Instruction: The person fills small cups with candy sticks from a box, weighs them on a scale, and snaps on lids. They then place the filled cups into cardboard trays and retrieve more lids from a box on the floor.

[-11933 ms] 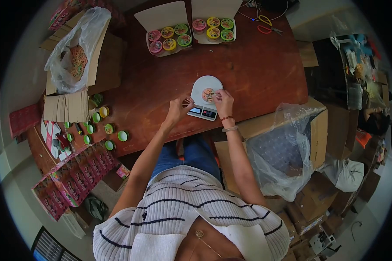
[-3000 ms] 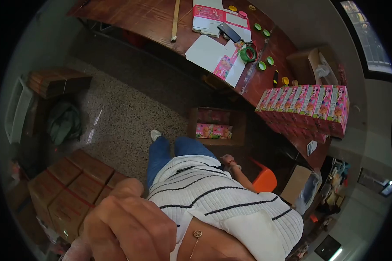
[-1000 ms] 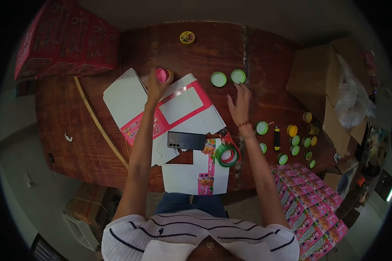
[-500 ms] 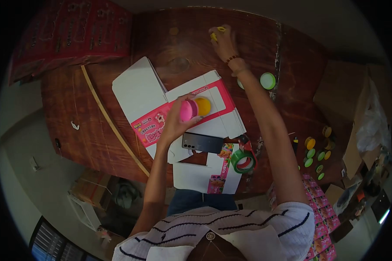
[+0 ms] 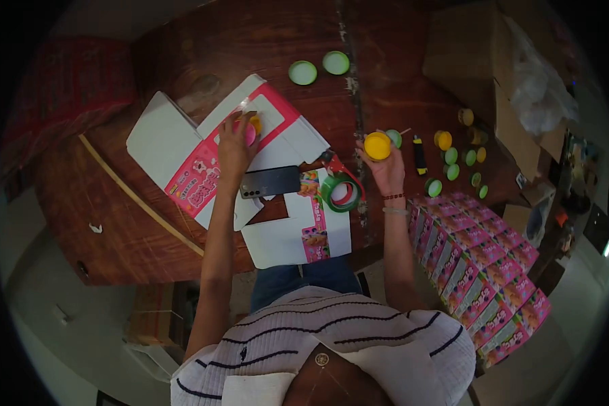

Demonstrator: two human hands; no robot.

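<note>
My left hand is closed around a pink tub, over the flattened pink-and-white carton. A yellow tub sits right against the pink one, partly covered by my fingers. Off to the right, my right hand grips another yellow tub, its round yellow end facing up. A green-rimmed lid shows just beyond that tub, at my fingertips. Below my left hand a dark phone lies on the cardboard, beside a green tape roll in a red dispenser.
Two green lids lie at the back of the wooden table. Several yellow and green tubs and lids stand right of a black-and-yellow cutter. Stacked pink boxes fill the front right; an open carton stands behind.
My right hand has come back from the far side of the table to the right, now with a yellow tub. My left hand stays at the pink tub. The view has turned rightward.
</note>
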